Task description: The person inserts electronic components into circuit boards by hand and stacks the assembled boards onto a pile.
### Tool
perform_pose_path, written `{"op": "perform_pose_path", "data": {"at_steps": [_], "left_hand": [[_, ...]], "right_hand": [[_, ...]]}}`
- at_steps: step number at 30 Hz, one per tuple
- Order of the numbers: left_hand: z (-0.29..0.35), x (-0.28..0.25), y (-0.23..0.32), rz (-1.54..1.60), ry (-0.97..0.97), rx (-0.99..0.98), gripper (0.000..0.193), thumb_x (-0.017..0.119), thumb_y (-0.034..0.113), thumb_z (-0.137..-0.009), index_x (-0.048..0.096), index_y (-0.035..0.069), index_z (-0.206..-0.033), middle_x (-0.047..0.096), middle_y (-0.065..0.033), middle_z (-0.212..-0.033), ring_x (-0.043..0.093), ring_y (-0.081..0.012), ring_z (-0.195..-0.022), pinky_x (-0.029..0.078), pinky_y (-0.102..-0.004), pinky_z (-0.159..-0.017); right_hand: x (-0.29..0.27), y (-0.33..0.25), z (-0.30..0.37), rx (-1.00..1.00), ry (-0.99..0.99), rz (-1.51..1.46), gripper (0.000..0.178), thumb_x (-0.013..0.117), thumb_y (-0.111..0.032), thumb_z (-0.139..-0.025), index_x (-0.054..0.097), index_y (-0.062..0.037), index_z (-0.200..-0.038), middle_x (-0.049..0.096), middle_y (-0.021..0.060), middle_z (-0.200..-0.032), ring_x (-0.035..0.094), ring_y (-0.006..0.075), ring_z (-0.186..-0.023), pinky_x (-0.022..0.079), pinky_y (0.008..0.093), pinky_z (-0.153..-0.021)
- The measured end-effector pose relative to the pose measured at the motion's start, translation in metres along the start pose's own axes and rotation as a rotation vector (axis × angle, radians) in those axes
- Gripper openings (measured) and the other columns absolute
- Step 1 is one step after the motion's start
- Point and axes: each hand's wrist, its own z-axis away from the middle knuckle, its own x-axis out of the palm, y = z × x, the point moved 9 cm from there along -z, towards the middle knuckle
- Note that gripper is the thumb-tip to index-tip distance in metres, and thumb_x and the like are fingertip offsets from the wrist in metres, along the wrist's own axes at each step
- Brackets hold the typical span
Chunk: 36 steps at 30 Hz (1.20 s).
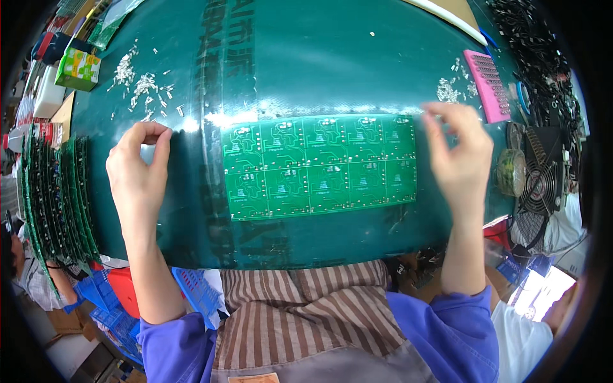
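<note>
A green printed circuit board panel (319, 167), divided into several repeated sections, lies flat on the green table mat, with a few small silvery parts along its far edge. To its left, my left hand (137, 163) is raised with thumb and index fingertip pinched together. Anything between those fingertips is too small to make out. Small silvery components (145, 86) lie scattered just beyond it. On the other side, my right hand (461, 143) hovers past the panel's right edge, also pinching, slightly blurred; its content is unclear. Another little heap of silvery components (448, 90) sits just beyond that hand.
Populated circuit boards (57, 198) stand in a row at the left edge. A green and yellow carton (78, 69) is at the far left. On the right are a pink block with rows of holes (488, 86), a tape roll (511, 172) and a black fan (541, 182).
</note>
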Motion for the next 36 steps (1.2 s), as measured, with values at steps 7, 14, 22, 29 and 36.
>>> {"op": "perform_pose_path", "data": {"at_steps": [7,14,22,29,36], "left_hand": [[0.020,0.009,0.051,0.515,-0.020,0.060,0.013,0.074,0.001,-0.087,0.075,0.000,-0.100,0.073,-0.0091,-0.088,0.066,-0.0152,-0.083,0.051,-0.0276,-0.080],[0.032,0.029,0.099,0.466,-0.214,0.095,0.012,0.078,0.004,-0.082,0.080,0.006,-0.093,0.076,-0.0081,-0.085,0.068,-0.0172,-0.082,0.049,-0.0306,-0.082],[0.038,0.036,0.124,0.272,-0.172,0.265,0.007,0.079,0.008,-0.082,0.077,0.009,-0.089,0.073,-0.0030,-0.082,0.066,-0.0174,-0.080,0.040,-0.0330,-0.085],[0.040,0.039,0.118,0.239,-0.221,0.273,0.007,0.079,0.011,-0.083,0.073,0.010,-0.087,0.071,-0.0016,-0.084,0.064,-0.0181,-0.084,0.038,-0.0341,-0.086],[0.040,0.042,0.118,0.251,-0.248,0.255,0.006,0.078,0.014,-0.084,0.073,0.013,-0.087,0.066,0.0023,-0.082,0.061,-0.0176,-0.085,0.035,-0.0374,-0.090]], "right_hand": [[0.005,0.083,-0.019,0.140,-0.036,0.042,0.008,0.073,-0.008,-0.088,0.070,-0.0032,-0.093,0.069,0.0092,-0.086,0.064,0.0233,-0.078,0.051,0.0348,-0.073],[0.016,0.046,-0.004,-0.025,-0.066,0.166,0.009,0.066,-0.003,-0.091,0.058,-0.0011,-0.095,0.060,0.0132,-0.090,0.059,0.0314,-0.087,0.049,0.0409,-0.078],[0.006,0.026,0.007,-0.108,0.037,0.237,0.007,0.066,-0.002,-0.090,0.060,-0.0018,-0.092,0.063,0.0145,-0.089,0.060,0.0337,-0.087,0.049,0.0422,-0.075],[-0.001,0.042,0.006,0.127,0.028,0.047,0.009,0.071,-0.004,-0.089,0.063,-0.0008,-0.093,0.066,0.0098,-0.081,0.063,0.0230,-0.072,0.051,0.0338,-0.068],[-0.006,0.056,0.005,0.218,0.060,-0.271,0.010,0.071,-0.003,-0.091,0.070,0.0006,-0.100,0.069,0.0037,-0.082,0.061,0.0094,-0.077,0.049,0.0235,-0.073]]}}
